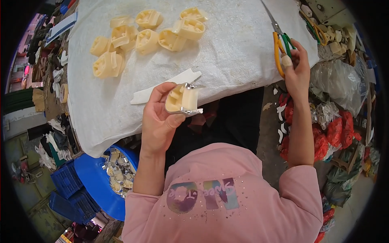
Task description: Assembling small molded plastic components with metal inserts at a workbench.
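Note:
My left hand (157,117) grips a cream plastic shoe heel (176,100) just over the table's near edge. The heel is hollow and ribbed inside, with a shiny silver strip (189,112) around its outside and loose ends sticking out to the right. At the right, my right hand (299,71) has its fingers closed around the handles of a pair of scissors (278,46), one handle orange and one green. Their blades point away over the white cloth. Flat white strips (152,92) lie behind my left hand.
Several bare cream heels (146,41) sit clustered on the white-covered table (239,52). A blue basin (91,172) of silver-covered heels stands at lower left, beside blue crates (69,182). Red bags (334,131), clear plastic (338,83) and other scissors (320,34) are at the right.

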Tool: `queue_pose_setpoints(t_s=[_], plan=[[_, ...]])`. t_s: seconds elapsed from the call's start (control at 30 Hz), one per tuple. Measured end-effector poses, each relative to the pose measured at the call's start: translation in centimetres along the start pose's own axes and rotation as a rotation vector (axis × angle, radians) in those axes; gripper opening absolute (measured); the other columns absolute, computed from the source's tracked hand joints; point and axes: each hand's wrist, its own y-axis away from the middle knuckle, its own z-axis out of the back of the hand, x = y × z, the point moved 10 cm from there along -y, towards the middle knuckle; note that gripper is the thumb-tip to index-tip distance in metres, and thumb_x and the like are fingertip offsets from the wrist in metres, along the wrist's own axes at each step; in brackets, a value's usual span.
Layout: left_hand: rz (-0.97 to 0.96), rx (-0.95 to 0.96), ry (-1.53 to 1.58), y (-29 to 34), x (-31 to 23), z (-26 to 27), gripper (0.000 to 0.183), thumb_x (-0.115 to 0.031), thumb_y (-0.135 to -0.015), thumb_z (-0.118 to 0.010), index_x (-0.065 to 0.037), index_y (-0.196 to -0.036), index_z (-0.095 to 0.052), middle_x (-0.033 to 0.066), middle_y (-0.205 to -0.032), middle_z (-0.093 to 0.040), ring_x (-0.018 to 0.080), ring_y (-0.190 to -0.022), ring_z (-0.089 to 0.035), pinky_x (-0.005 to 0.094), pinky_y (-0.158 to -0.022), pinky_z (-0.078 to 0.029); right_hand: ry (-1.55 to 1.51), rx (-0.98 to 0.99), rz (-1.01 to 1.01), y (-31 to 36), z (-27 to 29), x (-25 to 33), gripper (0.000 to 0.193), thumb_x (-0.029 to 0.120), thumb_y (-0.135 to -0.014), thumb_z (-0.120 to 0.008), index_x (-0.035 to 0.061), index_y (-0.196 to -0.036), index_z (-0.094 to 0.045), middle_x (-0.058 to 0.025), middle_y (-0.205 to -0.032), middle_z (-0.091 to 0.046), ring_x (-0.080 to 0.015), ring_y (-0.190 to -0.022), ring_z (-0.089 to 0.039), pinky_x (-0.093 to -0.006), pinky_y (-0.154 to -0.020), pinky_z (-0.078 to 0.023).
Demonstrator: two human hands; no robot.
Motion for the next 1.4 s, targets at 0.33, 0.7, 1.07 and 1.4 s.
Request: queue_pose_setpoints(t_s=[0.33, 0.7, 1.07, 1.4], plan=[[-0.427, 0.101, -1.441, -4.0, -1.0, -8.2, 0.059, -0.002, -0.059, -0.077, -0.003, -0.114, -0.055, 0.0113, -0.107, -0.058, 0.0253, -0.101, -0.054, 0.0347, -0.093, -0.04, -1.324, 0.211, -0.256, 3.1, -2.2, 3.0, 0.04, 0.021, -0.086, -0.052, -0.0007, -0.119, -0.043, -0.0127, -0.099, -0.055, -0.0175, -0.083, -0.053, -0.032, -0.075, -0.044], [-0.345, 0.114, -1.596, -7.2, 2.1, -9.0, 0.053, -0.005, -0.059, -0.079, 0.0, -0.106, -0.058, 0.0122, -0.092, -0.053, 0.027, -0.085, -0.057, 0.0335, -0.077, -0.046, -1.571, 0.025, -0.002, 1.2, -2.4, 5.1, 0.048, 0.012, -0.089, -0.045, 0.0004, -0.133, -0.03, -0.0132, -0.097, -0.054, -0.0137, -0.075, -0.048, -0.029, -0.068, -0.041], [-0.297, 0.097, -1.564, -7.9, 2.5, -8.4, 0.057, -0.006, -0.054, -0.081, -0.001, -0.106, -0.057, 0.013, -0.091, -0.05, 0.0289, -0.082, -0.055, 0.0361, -0.072, -0.047, -1.474, 0.118, -0.128, 1.5, -7.8, 3.9, 0.045, 0.015, -0.092, -0.042, 0.0038, -0.134, -0.03, -0.0068, -0.088, -0.047, -0.011, -0.07, -0.042, -0.0252, -0.064, -0.038], [-0.315, 0.07, -1.591, -7.6, 2.2, -8.2, 0.051, -0.007, -0.058, -0.08, 0.0, -0.105, -0.058, 0.01, -0.09, -0.054, 0.0241, -0.082, -0.058, 0.0312, -0.076, -0.047, -1.555, 0.176, -0.186, 2.0, -9.2, 3.8, 0.047, 0.02, -0.092, -0.042, 0.0087, -0.137, -0.029, -0.0083, -0.093, -0.048, -0.0126, -0.074, -0.042, -0.0283, -0.069, -0.038]])
